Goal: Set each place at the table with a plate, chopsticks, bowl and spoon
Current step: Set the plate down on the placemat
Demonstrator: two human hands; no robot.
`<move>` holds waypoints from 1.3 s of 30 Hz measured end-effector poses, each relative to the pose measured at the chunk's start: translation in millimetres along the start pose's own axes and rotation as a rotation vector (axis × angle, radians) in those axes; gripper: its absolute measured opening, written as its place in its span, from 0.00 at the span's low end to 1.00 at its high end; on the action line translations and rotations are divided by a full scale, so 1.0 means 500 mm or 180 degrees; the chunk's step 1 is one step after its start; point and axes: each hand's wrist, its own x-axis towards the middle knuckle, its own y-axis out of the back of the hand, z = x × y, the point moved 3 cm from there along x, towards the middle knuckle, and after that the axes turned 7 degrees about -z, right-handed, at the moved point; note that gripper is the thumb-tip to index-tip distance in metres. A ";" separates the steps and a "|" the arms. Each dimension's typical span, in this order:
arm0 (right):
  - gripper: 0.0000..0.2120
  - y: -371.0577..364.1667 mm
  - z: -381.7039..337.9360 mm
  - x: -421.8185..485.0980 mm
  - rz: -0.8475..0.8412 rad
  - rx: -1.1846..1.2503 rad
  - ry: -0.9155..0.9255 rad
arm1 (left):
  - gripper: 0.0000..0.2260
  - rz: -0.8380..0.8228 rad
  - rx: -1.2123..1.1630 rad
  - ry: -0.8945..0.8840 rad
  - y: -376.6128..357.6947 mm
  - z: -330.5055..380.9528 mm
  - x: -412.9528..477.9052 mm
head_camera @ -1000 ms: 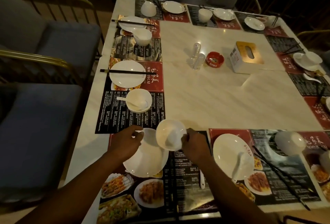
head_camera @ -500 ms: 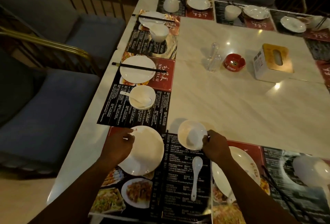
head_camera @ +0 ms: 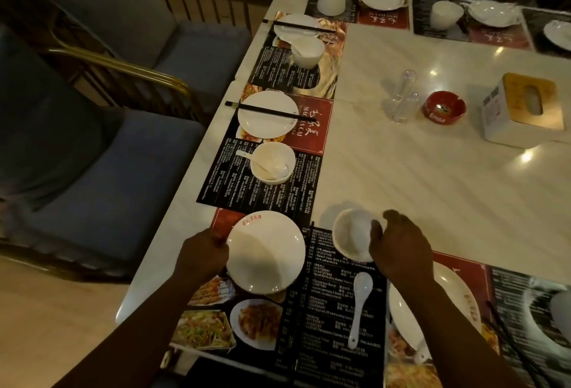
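My left hand [head_camera: 202,253] grips the left rim of a white plate [head_camera: 266,252] lying on the near place mat [head_camera: 333,310]. My right hand [head_camera: 400,244] holds the right side of a small white bowl [head_camera: 350,234] at the mat's far edge. A white spoon [head_camera: 360,305] lies loose on the mat, below the bowl. To the right, another white plate [head_camera: 451,295] is partly hidden by my right forearm. On the left side a set place has a plate [head_camera: 267,118] with black chopsticks [head_camera: 268,111] across it and a bowl [head_camera: 272,162] with a spoon inside.
The white marble table [head_camera: 432,186] carries a tissue box [head_camera: 525,109], a red ashtray [head_camera: 444,107] and clear shakers [head_camera: 404,97] in the middle. More plates and bowls sit along the far edge. Blue padded chairs [head_camera: 108,177] with gold frames stand at the left.
Both dishes came down from a tilted, lifted position onto the mat. The plate shifted slightly left and the bowl now sits at the mat's far edge. The camera view swung left.
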 end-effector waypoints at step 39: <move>0.11 -0.286 -0.245 -0.303 -0.0656 0.1138 -0.0940 | 0.11 -0.1362 0.0181 -0.1116 0.021 -0.131 0.033</move>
